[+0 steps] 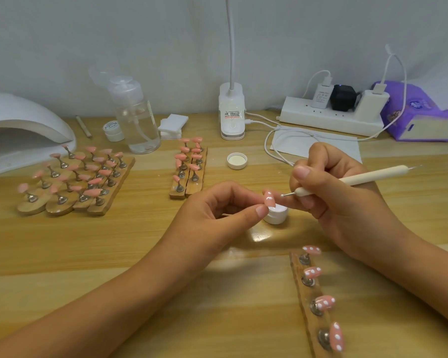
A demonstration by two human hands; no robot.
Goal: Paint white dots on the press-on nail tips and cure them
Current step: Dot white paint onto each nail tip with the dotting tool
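My left hand (217, 210) pinches 1 pink nail tip (268, 198) close over the paint pot (276, 214) at the middle of the worktop (140, 254), face up for dotting. My right hand (329, 192) grips the dotting tool (347, 180) like a pen, its ball just beside the tip.

**Fingers curled, wrists close together**

2 bare forearms reach in from the bottom edge and converge mid-frame. The left hand (217, 208) pinches a nail tip (268, 198) between thumb and forefinger. The right hand (334, 200) grips a tool (373, 177) pen-style, its point just beside the nail tip.
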